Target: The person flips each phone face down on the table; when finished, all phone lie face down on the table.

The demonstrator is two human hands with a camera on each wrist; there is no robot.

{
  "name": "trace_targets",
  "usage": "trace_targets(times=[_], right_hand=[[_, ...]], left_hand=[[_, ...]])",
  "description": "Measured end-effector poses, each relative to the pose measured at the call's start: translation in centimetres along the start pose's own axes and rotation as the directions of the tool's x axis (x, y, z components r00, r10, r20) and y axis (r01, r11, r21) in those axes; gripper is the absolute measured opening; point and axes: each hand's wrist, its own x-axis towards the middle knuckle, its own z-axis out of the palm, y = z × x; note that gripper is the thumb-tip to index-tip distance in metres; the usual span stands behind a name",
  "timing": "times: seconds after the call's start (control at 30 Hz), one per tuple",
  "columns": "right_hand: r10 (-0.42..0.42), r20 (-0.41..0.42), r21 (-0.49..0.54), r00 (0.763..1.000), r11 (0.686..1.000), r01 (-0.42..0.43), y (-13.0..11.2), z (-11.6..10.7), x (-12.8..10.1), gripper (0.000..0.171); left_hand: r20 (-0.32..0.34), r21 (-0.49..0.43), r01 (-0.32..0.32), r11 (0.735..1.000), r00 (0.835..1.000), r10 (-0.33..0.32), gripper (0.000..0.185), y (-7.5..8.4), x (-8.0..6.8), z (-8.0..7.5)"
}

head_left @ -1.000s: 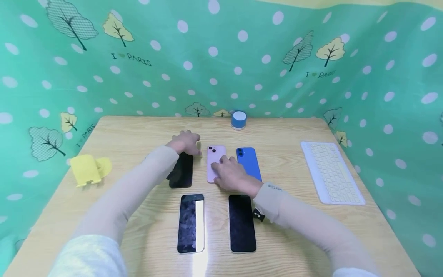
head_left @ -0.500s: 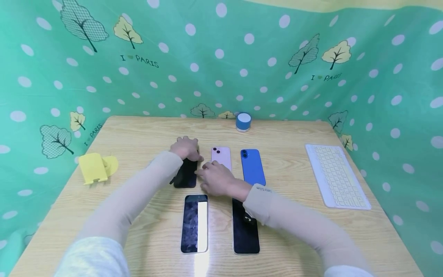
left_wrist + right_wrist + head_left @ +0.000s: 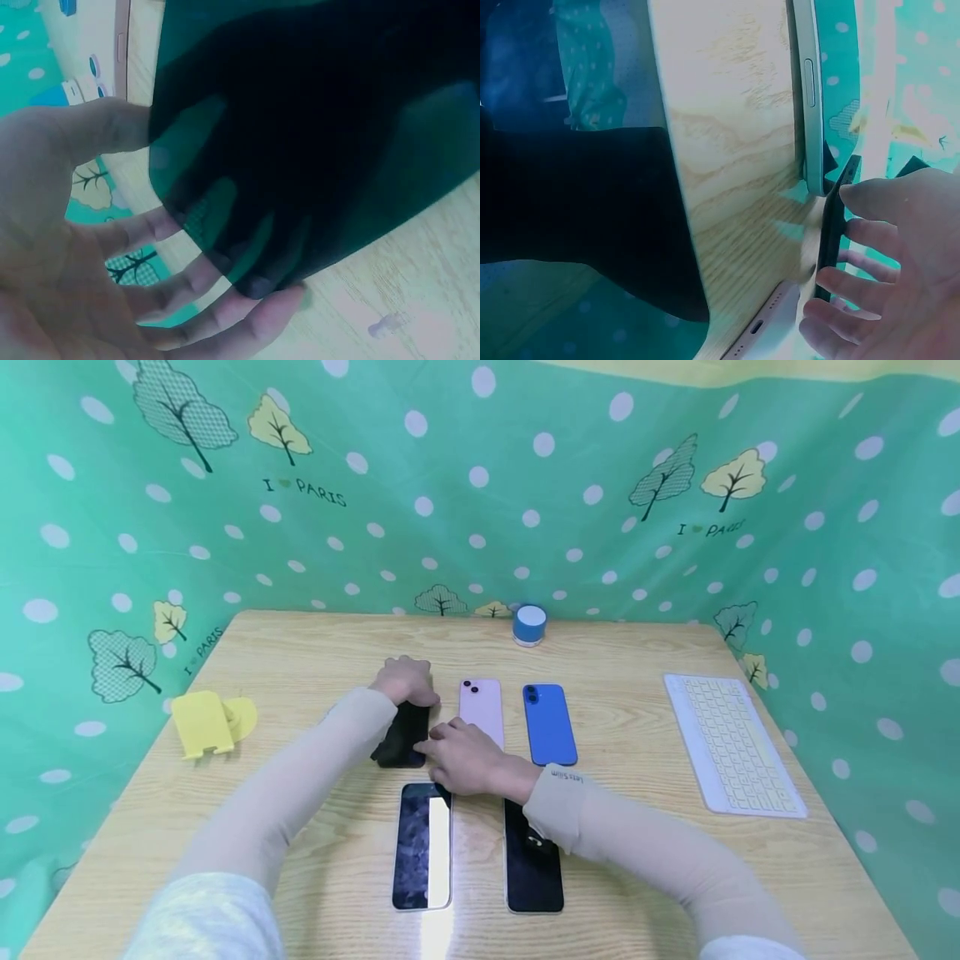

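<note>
So the right hand (image 3: 468, 762) slid off the pink phone (image 3: 482, 710) and now pinches the flat black glossy phone (image 3: 402, 733) alongside the gripping left hand (image 3: 405, 680)

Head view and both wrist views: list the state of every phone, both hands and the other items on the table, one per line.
black phone: far end lifted, held by both hands
left hand: grips black phone's far end
right hand: fingers on black phone's near edge
pink phone: flat, back up
blue phone: flat, back up
near-left phone: flat, screen up, glare
near-right phone: flat, screen dark
keyboard: flat
yellow stand: untouched
</note>
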Motion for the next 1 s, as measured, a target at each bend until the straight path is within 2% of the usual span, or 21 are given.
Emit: trace_targets(times=[0.1, 0.3, 0.67, 1.0], right_hand=[[0.006, -0.005, 0.001, 1.0, 1.0, -0.006, 0.1, 0.0, 0.0, 0.045], [0.046, -0.031, 0.033, 0.998, 0.998, -0.045, 0.4, 0.1, -0.1, 0.049], [0.1, -0.14, 0.11, 0.985, 0.99, -0.085, 0.2, -0.2, -0.2, 0.05], [0.077, -0.239, 0.092, 0.968, 0.994, -0.057, -0.4, -0.2, -0.3, 0.053]], left_hand=[[-0.026, -0.025, 0.002, 1.0, 1.0, -0.002, 0.059, -0.2, 0.2, 0.1], [-0.07, -0.094, -0.021, 0.995, 0.997, 0.014, 0.063, -0.3, 0.2, 0.0], [-0.159, -0.148, -0.048, 0.988, 0.987, 0.024, 0.031, 0.4, 0.0, -0.9], [-0.18, -0.268, -0.044, 0.962, 0.984, -0.005, 0.018, 0.4, 0.0, -1.6]])
